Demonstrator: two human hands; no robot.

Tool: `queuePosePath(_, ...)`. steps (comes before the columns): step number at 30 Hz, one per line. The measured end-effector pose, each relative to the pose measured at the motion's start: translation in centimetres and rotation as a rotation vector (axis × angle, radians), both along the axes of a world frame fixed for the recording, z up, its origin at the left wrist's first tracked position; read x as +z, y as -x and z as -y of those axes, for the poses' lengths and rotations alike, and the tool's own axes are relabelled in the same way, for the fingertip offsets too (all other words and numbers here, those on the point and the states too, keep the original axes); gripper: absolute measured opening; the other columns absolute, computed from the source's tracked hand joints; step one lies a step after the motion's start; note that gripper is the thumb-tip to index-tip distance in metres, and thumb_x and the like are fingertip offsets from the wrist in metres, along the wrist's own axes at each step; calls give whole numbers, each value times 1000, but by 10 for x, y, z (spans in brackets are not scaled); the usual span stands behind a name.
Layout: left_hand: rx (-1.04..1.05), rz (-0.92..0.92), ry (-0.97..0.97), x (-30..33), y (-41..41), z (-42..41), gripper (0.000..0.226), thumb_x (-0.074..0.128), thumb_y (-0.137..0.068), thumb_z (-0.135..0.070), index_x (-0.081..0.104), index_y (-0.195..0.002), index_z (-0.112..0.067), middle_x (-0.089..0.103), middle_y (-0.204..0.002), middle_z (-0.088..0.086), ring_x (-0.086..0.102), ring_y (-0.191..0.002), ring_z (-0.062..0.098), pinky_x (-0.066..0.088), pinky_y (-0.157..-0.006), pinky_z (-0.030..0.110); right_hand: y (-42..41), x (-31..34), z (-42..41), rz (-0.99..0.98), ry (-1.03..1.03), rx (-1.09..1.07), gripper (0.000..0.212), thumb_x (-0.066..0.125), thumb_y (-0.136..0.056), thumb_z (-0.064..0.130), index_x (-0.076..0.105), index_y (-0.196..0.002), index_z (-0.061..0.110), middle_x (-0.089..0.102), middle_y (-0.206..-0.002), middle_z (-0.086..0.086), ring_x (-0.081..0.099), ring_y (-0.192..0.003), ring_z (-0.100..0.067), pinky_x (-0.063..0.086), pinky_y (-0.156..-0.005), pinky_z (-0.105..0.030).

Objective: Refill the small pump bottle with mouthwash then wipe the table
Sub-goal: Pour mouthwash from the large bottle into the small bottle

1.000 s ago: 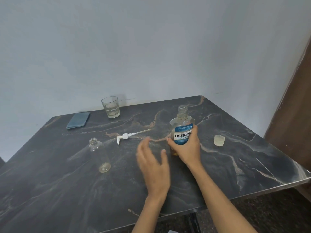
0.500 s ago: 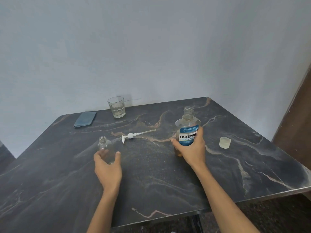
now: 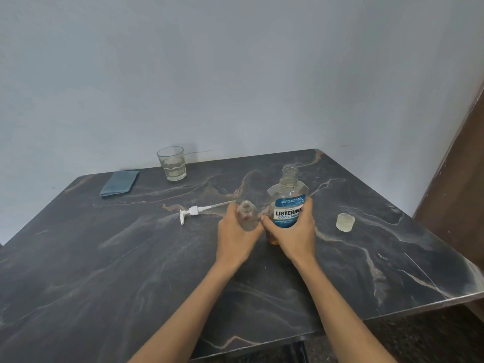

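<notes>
My left hand (image 3: pixel 235 237) grips the small clear bottle (image 3: pixel 247 214), uncapped and upright, at the middle of the dark marble table (image 3: pixel 131 271). Right beside it my right hand (image 3: pixel 296 234) wraps the open mouthwash bottle (image 3: pixel 288 205), which has a blue label and amber liquid low in it. The two bottles nearly touch. The white pump head (image 3: pixel 195 211) with its tube lies flat just left of my left hand. The mouthwash cap (image 3: pixel 345 221) sits to the right.
A folded blue cloth (image 3: pixel 120 183) lies at the back left, with a drinking glass (image 3: pixel 171 163) holding some liquid beside it near the wall. A brown door or panel (image 3: pixel 461 184) stands to the right of the table's edge.
My left hand closed on the small bottle at the left and carried it right, up against the mouthwash bottle. My right hand kept its hold on the mouthwash bottle.
</notes>
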State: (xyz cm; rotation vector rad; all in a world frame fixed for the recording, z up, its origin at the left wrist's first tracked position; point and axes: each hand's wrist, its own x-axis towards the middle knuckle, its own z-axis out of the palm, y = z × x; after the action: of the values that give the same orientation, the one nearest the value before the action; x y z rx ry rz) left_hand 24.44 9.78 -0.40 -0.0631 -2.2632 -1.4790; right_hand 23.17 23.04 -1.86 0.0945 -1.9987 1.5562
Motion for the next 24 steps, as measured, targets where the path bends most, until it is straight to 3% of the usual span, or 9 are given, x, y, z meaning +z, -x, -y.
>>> queuePosePath(4,-70,8,44,1,11,4,34,79,-68,-30,53,-82,-12,64,-76,-2,60,-71,11,50,-64,27,1,-1,0,-22,1,-13,69,88,-56,30,38,-98,52,60,-95,21,59,-88,9,45,-67,-4)
queuePosePath(11,-177,17,79,-3,20,15,29,74,-61,-42,58,-82,-28,68,-74,-14,65,-72,0,53,-65,17,3,-4,0,-32,-7,-1,71,88,-56,29,38,-100,53,58,-97,23,57,-90,12,44,-67,-2)
queuePosePath(17,-205,35,-2,-13,20,17,40,78,-62,-46,60,-90,-25,72,-83,-11,70,-78,5,60,-74,36,3,-5,1,-27,-11,-10,68,87,-57,31,38,-99,50,58,-97,23,58,-90,10,44,-69,-4)
queuePosePath(20,-224,19,2,-16,20,19,42,79,-62,-47,59,-92,-26,73,-85,-11,70,-79,5,60,-73,38,1,-4,1,-43,-20,-29,76,87,-57,29,32,-105,52,56,-100,28,56,-93,13,43,-72,-3)
queuePosePath(24,-230,-5,34,-18,20,19,40,79,-63,-46,57,-91,-29,72,-81,-12,70,-74,4,60,-72,39,1,-5,1,-88,2,-64,82,87,-59,21,27,-114,37,53,-102,22,56,-95,12,43,-75,-4)
